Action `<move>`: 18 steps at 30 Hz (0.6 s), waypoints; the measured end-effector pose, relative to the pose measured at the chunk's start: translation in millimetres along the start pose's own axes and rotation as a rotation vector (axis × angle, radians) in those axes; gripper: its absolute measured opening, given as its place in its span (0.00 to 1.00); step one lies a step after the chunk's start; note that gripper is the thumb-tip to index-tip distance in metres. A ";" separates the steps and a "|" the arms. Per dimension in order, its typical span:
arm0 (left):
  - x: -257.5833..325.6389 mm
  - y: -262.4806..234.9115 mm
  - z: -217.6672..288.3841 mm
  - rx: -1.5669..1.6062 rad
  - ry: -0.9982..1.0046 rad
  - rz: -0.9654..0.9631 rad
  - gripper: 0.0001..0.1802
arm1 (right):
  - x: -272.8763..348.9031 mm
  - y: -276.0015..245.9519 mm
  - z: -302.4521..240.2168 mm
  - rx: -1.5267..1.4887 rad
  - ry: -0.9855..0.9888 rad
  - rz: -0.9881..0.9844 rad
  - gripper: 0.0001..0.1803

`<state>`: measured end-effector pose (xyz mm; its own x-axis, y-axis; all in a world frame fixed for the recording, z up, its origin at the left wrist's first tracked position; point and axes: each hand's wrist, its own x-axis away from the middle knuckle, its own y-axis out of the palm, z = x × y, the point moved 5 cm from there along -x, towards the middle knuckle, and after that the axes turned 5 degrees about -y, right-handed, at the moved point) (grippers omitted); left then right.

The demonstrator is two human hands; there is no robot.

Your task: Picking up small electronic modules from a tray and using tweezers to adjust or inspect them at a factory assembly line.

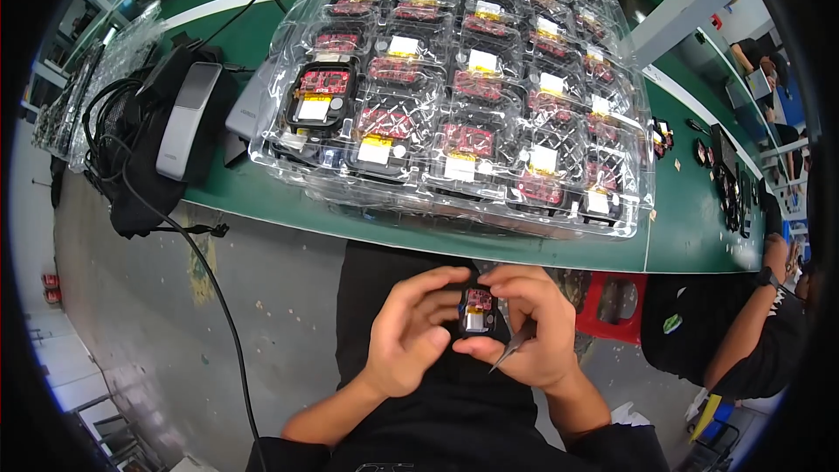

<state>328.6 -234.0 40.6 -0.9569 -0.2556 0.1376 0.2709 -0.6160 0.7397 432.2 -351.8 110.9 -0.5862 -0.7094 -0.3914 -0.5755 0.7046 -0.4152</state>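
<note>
Low over my lap, just off the table's near edge, is a small black device housing (478, 310) with a red circuit board and a silvery battery facing up. My right hand (544, 323) grips its right side between thumb and fingers. Tucked in that same hand is a pair of tweezers (514, 348), its points slanting down to the left. My left hand (409, 323) curls round the housing's left side; its fingers are bent against it, and the thumb stands a little apart. Where the left fingertips press is partly hidden.
Stacked clear plastic trays (419, 179) of similar devices cover much of the green table (559, 251). Left are a grey box-shaped device (190, 121) and black cables (114, 114), one hanging to the floor. A red stool (612, 308) and a co-worker's arm (743, 332) are at right.
</note>
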 end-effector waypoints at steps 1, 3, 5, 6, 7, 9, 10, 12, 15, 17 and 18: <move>4.3 3.3 12.4 -0.431 0.272 0.017 0.30 | 1.8 0.2 1.4 -0.057 0.123 -0.030 0.29; 12.3 14.1 21.5 -1.018 0.672 0.025 0.30 | 10.4 6.4 6.4 -0.221 0.260 -0.004 0.27; 11.2 19.2 18.9 -1.161 0.843 0.045 0.31 | 13.1 18.2 10.5 -0.487 0.424 0.040 0.26; 11.3 20.5 17.5 -1.190 0.892 0.077 0.32 | 13.5 21.9 10.4 -0.485 0.427 0.040 0.26; 10.0 19.3 16.5 -1.187 0.890 0.077 0.32 | 15.7 25.8 11.5 -0.525 0.451 0.043 0.26; 11.1 17.5 18.1 -1.251 0.935 0.098 0.32 | 18.8 31.0 12.4 -0.624 0.472 0.029 0.26; 12.5 17.6 19.5 -1.251 0.933 0.098 0.32 | 19.8 31.2 13.1 -0.624 0.475 0.029 0.26; 10.9 8.0 24.3 -0.956 0.677 0.163 0.30 | 18.8 28.3 9.4 -0.607 0.381 0.045 0.24; 2.8 -2.2 21.0 -0.310 0.349 0.105 0.31 | 14.6 16.0 8.1 -0.284 0.190 -0.016 0.21; 0.2 -7.6 18.5 -0.126 0.254 0.069 0.32 | 6.7 13.7 0.3 0.129 0.005 -0.044 0.17; 0.6 -6.0 18.7 -0.125 0.254 0.070 0.32 | 7.0 14.7 2.8 0.128 0.005 -0.046 0.17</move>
<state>324.5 -216.5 48.6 -0.8828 -0.4697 0.0044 0.3615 -0.6735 0.6448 421.3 -346.5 99.7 -0.5640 -0.7405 -0.3655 -0.5243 0.6630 -0.5343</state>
